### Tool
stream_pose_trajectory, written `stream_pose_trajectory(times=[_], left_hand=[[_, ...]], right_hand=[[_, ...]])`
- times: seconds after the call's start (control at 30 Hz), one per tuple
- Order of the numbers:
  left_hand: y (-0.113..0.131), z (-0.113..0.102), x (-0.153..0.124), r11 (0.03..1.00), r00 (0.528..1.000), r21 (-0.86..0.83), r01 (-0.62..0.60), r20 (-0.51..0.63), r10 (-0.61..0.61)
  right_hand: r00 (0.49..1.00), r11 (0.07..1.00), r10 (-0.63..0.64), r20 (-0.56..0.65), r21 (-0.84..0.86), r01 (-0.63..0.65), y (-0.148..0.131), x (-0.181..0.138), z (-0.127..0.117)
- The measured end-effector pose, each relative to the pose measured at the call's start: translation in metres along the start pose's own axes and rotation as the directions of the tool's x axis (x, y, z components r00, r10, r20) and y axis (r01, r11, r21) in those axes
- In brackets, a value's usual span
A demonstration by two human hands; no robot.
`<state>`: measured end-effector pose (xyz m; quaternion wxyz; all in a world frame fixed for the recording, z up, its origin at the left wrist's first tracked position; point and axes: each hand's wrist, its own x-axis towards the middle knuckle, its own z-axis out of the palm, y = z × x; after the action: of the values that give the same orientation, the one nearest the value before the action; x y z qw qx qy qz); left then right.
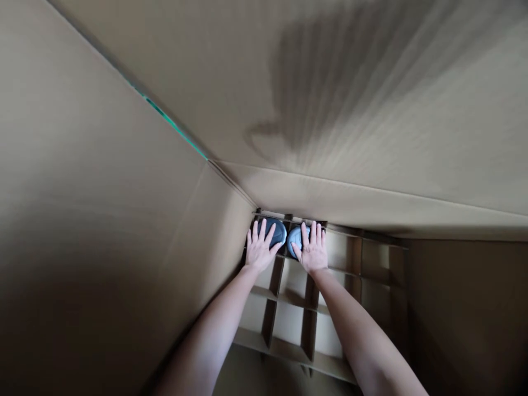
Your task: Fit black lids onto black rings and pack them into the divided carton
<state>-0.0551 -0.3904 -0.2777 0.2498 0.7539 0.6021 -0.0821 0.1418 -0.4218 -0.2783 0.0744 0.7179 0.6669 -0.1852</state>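
Deep inside a large cardboard box, my left hand (pixel 260 248) lies with fingers spread on a dark blue rounded object (pixel 279 233) in the far-left cell of a cardboard divider grid (pixel 271 297). To its right, my right hand (pixel 312 250) is stretched out over a lighter blue rounded object (pixel 294 237) in the neighbouring cell. Both hands are open, palms down, and neither wraps around anything. The hands cover part of each object, so I cannot tell their exact kind.
Tall cardboard walls enclose the grid: a left wall (pixel 103 220), a far wall (pixel 412 121) and a darker right wall (pixel 466 297). A narrow green strip (pixel 175 126) shows along the left corner seam. A shadow falls on the far wall.
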Motion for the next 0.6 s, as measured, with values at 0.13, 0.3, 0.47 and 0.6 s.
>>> stream_pose_trajectory(times=[0.13, 0.3, 0.47, 0.6], left_hand=[[0.006, -0.011, 0.013, 1.0, 1.0, 0.025, 0.0, -0.023, 0.001], [0.012, -0.021, 0.037, 0.999, 1.0, 0.049, 0.013, 0.017, -0.014], [0.026, -0.046, 0.042, 0.988, 0.996, 0.151, 0.023, 0.086, -0.037], [0.081, -0.089, 0.012, 0.989, 0.995, 0.118, -0.088, -0.04, 0.093]], right_hand=[[0.989, 0.998, 0.043, 0.142, 0.038, -0.049, -0.004, 0.007, -0.024], [0.98, 0.978, -0.048, 0.195, 0.206, 0.006, -0.018, -0.023, -0.052], [0.906, 0.935, -0.286, 0.312, 0.298, 0.192, -0.03, -0.084, -0.114], [0.823, 0.938, -0.339, 0.456, 0.232, 0.258, -0.031, -0.14, -0.204]])
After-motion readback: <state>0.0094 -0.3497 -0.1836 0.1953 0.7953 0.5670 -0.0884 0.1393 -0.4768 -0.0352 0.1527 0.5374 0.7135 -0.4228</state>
